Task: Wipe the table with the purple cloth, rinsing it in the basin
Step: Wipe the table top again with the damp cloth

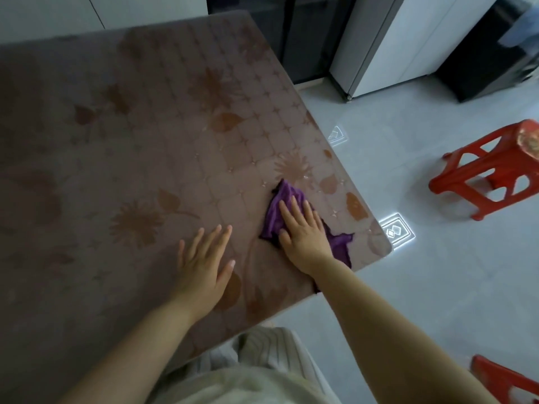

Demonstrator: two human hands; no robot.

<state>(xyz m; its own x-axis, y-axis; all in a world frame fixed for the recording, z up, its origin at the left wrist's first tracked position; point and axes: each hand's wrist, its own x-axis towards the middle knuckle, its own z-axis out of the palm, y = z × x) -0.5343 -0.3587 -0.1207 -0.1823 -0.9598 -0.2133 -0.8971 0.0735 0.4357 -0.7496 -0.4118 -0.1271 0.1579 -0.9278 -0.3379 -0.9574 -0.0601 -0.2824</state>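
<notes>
The table (pixel 116 141) fills the left and middle of the view. Its brownish top has a faint pattern of flowers, leaves and a grid of small stars.

The left hand (pixel 201 266) lies palm down on the bare tabletop near the front edge. Its fingers (pixel 215 237) are straight and a little spread, with the thumb out to the side, and they hold nothing. Ahead of these fingertips is a printed flower, and to their right, a short gap away, is the purple cloth (pixel 272 220).

The cloth is bunched and crumpled on the tabletop near the table's right front corner. The right hand (pixel 303 231) presses down on it from above, palm flat. The right hand's fingers (pixel 294 208) are straight and slightly fanned, lying on top of the cloth rather than curled round it. Purple folds show beyond the fingertips, beside the thumb on the left, and under the wrist on the right, where one flap reaches close to the table's edge.

Right of these fingers, past the edge, is pale floor with a bright patterned tile (pixel 398 230). Farther right is a red plastic stool (pixel 490 170), well apart from the table, and part of another red stool (pixel 507 377) shows at the bottom right corner. Beyond the fingertips, at the top, are a light-coloured cabinet (pixel 393 45) and a black box (pixel 481 59).
</notes>
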